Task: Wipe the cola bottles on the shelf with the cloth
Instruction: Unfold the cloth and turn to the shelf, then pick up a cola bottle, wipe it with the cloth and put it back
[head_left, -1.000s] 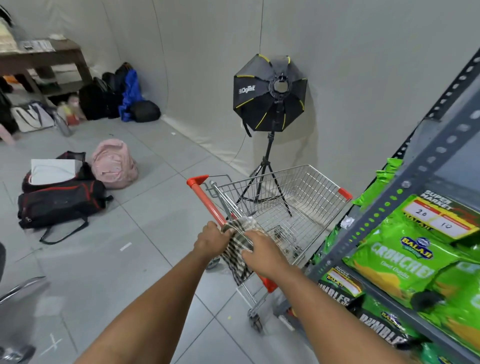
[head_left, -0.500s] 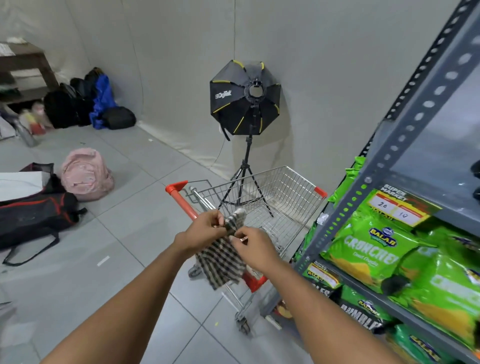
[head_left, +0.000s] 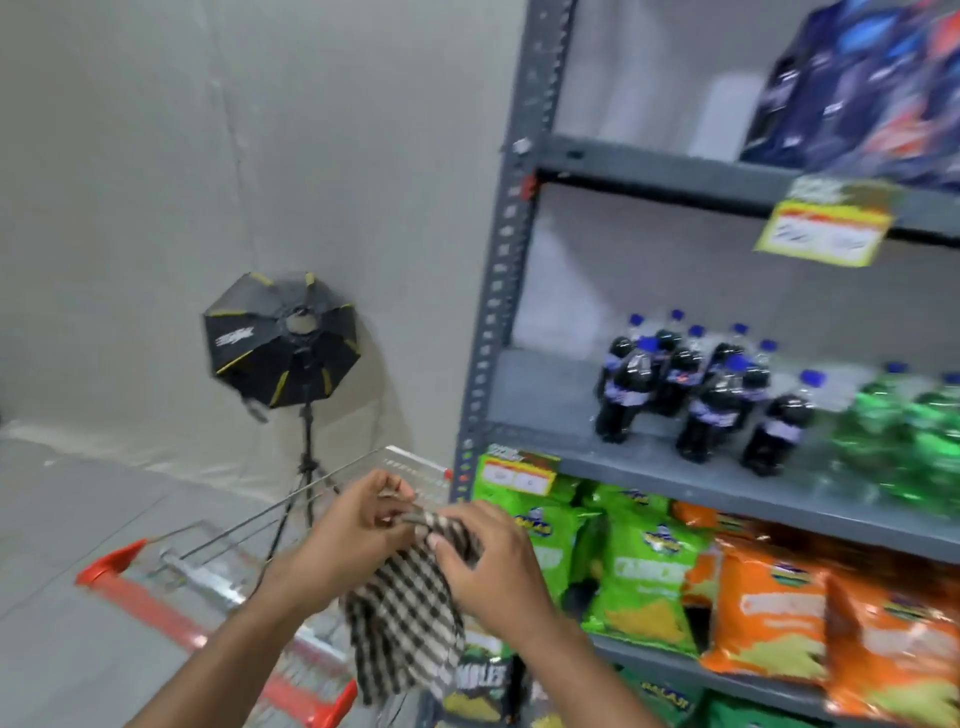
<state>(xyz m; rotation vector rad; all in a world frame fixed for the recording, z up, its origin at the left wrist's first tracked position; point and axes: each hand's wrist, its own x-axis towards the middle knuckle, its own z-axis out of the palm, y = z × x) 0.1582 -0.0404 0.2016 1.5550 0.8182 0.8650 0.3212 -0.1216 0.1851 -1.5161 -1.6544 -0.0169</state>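
Several dark cola bottles (head_left: 691, 389) with blue caps stand in a cluster on the middle grey shelf (head_left: 649, 467), up and to the right of my hands. A black-and-white checked cloth (head_left: 410, 613) hangs between both hands in front of the shelf's left post. My left hand (head_left: 358, 525) pinches its top corner, and my right hand (head_left: 488, 556) grips the top edge beside it. Neither hand touches the bottles. The picture is blurred by motion.
Green bottles (head_left: 904, 426) stand right of the colas. Green (head_left: 644, 566) and orange snack bags (head_left: 769, 613) fill the shelf below, dark blue packs (head_left: 852, 83) the one above. A wire shopping cart (head_left: 218, 561) with red handle sits below my hands. A studio light on a tripod (head_left: 291, 343) stands by the wall.
The view has swung up and to the right, bringing the cola shelf into sight. Both hands keep hold of the cloth, lifted off the cart and now nearer the shelf post.
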